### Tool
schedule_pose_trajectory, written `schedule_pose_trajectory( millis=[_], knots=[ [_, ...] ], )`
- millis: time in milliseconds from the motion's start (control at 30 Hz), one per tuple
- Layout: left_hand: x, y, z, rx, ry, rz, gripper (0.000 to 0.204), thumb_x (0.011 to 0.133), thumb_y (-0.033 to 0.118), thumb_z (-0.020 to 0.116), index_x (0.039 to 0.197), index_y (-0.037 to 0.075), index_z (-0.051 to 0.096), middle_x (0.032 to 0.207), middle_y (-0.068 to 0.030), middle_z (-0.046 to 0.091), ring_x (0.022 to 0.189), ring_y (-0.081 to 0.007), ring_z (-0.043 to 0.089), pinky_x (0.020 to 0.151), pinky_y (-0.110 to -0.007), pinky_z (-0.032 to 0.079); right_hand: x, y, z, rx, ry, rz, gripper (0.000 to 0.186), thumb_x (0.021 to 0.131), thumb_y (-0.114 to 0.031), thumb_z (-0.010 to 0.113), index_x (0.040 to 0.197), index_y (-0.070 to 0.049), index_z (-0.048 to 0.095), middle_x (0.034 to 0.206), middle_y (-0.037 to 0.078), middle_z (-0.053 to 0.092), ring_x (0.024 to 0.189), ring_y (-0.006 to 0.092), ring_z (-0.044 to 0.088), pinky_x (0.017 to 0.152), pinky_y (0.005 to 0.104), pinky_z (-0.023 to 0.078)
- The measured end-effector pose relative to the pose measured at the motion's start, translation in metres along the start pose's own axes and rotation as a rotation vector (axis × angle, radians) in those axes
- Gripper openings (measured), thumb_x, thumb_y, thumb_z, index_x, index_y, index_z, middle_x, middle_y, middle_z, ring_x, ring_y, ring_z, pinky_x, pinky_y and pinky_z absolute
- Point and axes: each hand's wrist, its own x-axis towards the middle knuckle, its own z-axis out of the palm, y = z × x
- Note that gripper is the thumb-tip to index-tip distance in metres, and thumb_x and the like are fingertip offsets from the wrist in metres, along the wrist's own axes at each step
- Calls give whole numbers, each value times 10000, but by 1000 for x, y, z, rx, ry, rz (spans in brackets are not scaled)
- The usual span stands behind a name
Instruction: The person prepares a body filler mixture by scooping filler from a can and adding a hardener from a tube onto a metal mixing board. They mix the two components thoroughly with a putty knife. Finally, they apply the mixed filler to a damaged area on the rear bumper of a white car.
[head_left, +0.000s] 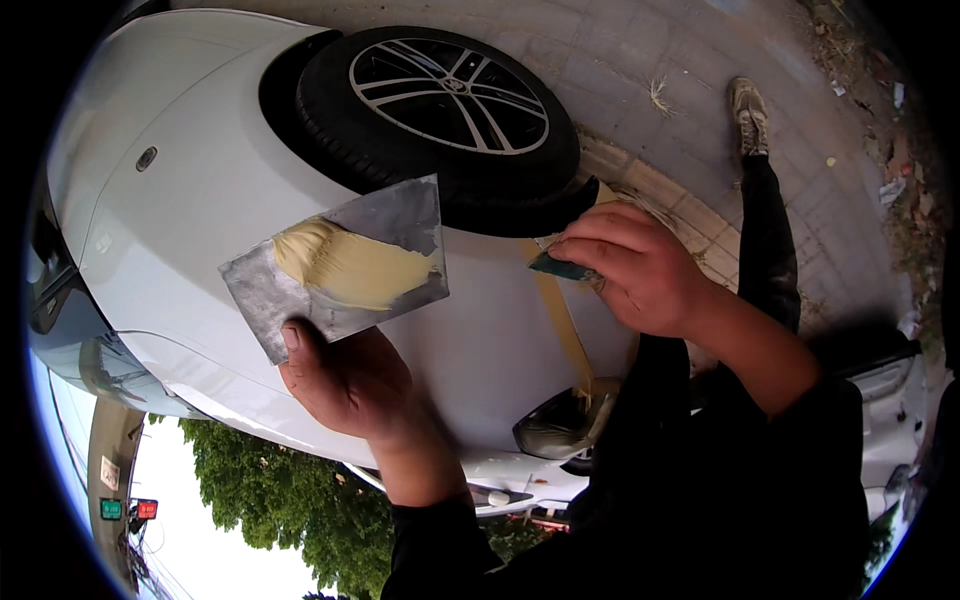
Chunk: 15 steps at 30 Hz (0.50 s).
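Note:
My left hand (350, 385) grips a flat grey metal plate (270, 310) by its lower edge, thumb on top. A thick smear of pale yellow putty (355, 262) lies across the plate. Pinched in my right hand (645, 265) is a small dark green putty spreader (560, 267), close to the white car's body. A strip of yellow tape (563, 325) runs down the panel from beside the spreader toward the headlight (567, 420). Whether the spreader touches the panel I cannot tell.
The white car body (190, 210) fills the left and middle, with a black-tyred wheel (455, 95) at the top. My leg and shoe (748, 115) are on the paving (650, 60) at right. Litter lies along the right edge. Another white vehicle (885, 405) shows at lower right.

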Motion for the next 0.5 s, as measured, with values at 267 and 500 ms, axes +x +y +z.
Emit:
schedule_pose_trajectory(
  millis=[267, 500],
  knots=[
    [-1, -6, 3, 64, 50, -40, 410, 990, 203, 391, 1247, -85, 528, 1278, -206, 566, 1201, -268, 543, 1047, -420, 407, -122, 202, 69, 469, 249, 1085, 184, 903, -128, 628, 1047, -17, 659, 760, 94, 656, 709, 193, 616, 667, 316, 490],
    [-2, -5, -2, 4, 29, -85, 427, 985, 198, 397, 1278, -94, 499, 1294, -205, 557, 1216, -270, 530, 1060, -424, 381, -124, 222, 113, 27, 139, 1003, 176, 859, -178, 639, 951, -34, 683, 840, 173, 635, 785, 324, 611, 724, 405, 489]
  ],
)
